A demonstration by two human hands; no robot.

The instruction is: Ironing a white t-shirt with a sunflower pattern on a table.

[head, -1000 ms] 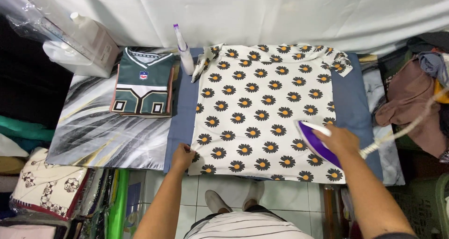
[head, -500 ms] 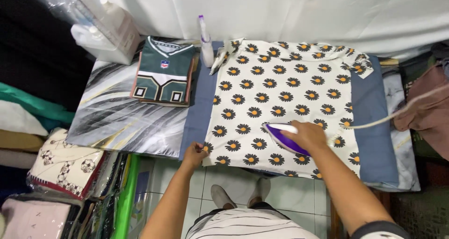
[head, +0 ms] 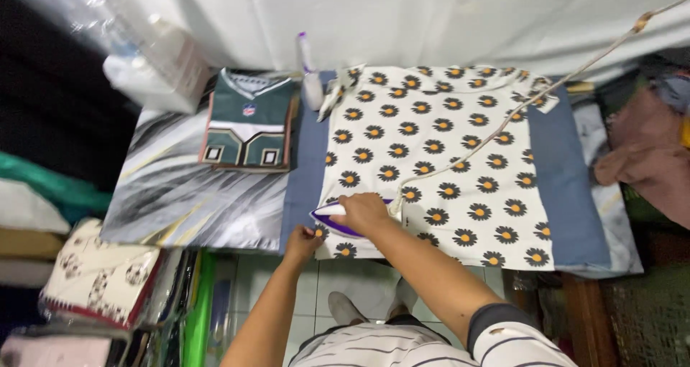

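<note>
A white shirt with a dark daisy print (head: 445,151) lies flat on a blue ironing pad (head: 564,173). My right hand (head: 363,210) grips a purple and white iron (head: 332,221) at the shirt's near left corner. The iron's cord (head: 503,126) runs up to the right across the shirt. My left hand (head: 303,242) pinches the shirt's hem at the near left edge, just beside the iron.
A folded green jersey (head: 248,122) lies on a grey streaked cloth (head: 187,194) at the left. A spray bottle (head: 310,72) stands at the back. Folded clothes (head: 93,281) are stacked at the lower left, and pinkish garments (head: 647,151) are piled at the right.
My right hand has slid the iron leftward across the shirt, from its near right part to the near left corner. My left hand stays on the hem.
</note>
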